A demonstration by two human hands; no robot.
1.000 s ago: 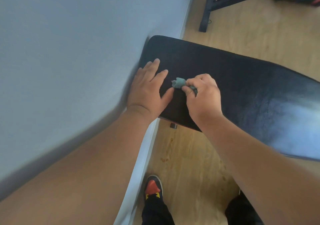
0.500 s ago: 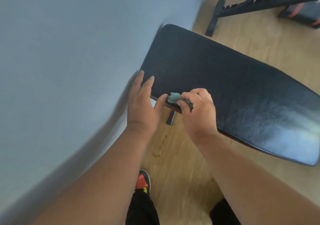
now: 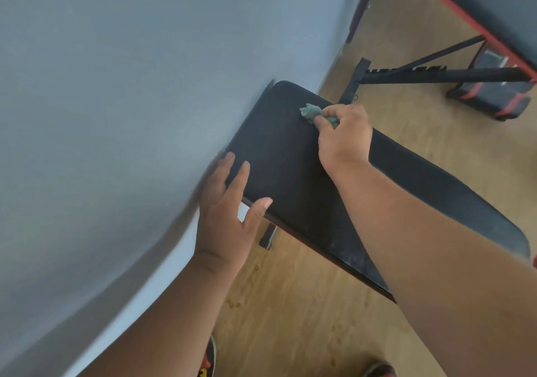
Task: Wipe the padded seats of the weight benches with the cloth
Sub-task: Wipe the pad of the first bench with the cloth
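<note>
Now right hand [image 3: 344, 138] with cloth [image 3: 312, 112] on padded seat [image 3: 284, 167].

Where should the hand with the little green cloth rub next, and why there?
Probably back toward the person, along the black padded seat. The right hand presses the bunched cloth on the pad's far edge, near the end by the wall, so a long stretch lies nearer. The left hand rests open on the near corner, seemingly steadying the bench.

Bare forearms, no sleeves

Both arms run sleeveless from the lower frame; at the bottom edge, dark shoes [image 3: 209, 359] show red and yellow patches.
</note>
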